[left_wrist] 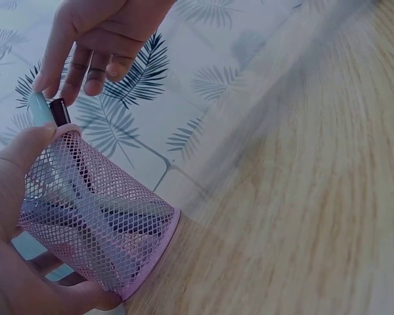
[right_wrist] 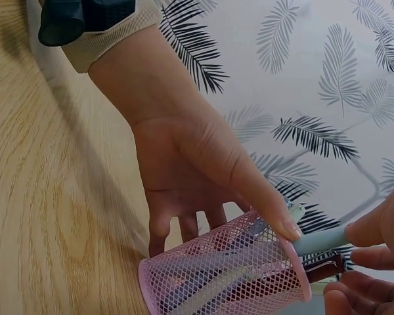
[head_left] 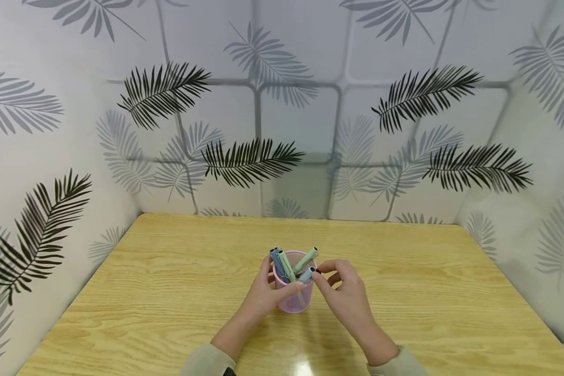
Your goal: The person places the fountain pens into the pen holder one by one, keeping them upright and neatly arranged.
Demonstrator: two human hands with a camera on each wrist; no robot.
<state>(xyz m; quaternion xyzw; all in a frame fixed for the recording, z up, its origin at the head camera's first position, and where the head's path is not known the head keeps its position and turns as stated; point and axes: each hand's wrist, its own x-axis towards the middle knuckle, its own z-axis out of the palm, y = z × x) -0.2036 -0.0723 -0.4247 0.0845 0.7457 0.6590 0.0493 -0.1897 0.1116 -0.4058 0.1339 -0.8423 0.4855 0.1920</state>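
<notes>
A pink mesh pen cup [head_left: 293, 305] stands on the table with several pens in it. My left hand [head_left: 265, 292] grips the cup round its side, thumb near the rim. From the cup's right side sticks a light blue pen [right_wrist: 318, 241], its end touching my right thumb [right_wrist: 368, 226]. Beside that pen a dark red pen [right_wrist: 325, 266] juts past the rim, close to the other fingertips of my right hand [head_left: 348, 297]. These fingers look loosely bent and apart from the thumb. Green pens [head_left: 305, 259] and a darker blue pen [head_left: 278, 263] lean in the cup.
A wood-grain table [head_left: 178, 271] spreads around the cup. Behind it and at both sides rise pale walls [head_left: 301, 193] with a leaf pattern.
</notes>
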